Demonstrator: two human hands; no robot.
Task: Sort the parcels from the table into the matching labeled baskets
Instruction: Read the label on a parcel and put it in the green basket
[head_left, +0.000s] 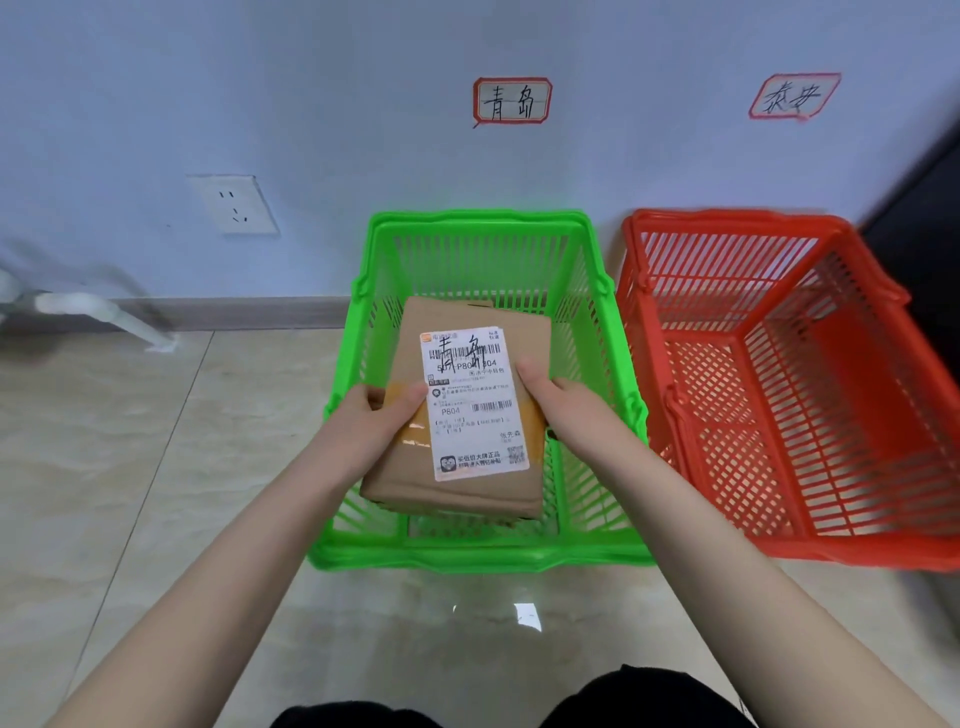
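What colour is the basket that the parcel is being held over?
Bright green; the head view shows it, beside a red basket.

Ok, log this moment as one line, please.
parcel: held over green basket | left hand: grips parcel | right hand: grips parcel | wall label: matches parcel's handwriting

The parcel (405, 478) is brown cardboard; its label (474, 405) white with black print. The green basket (467, 558) and red basket (857, 553) have slatted, latticed walls. The wall signs (512, 101) are white, red-bordered; the floor (156, 467) beige, marbled.
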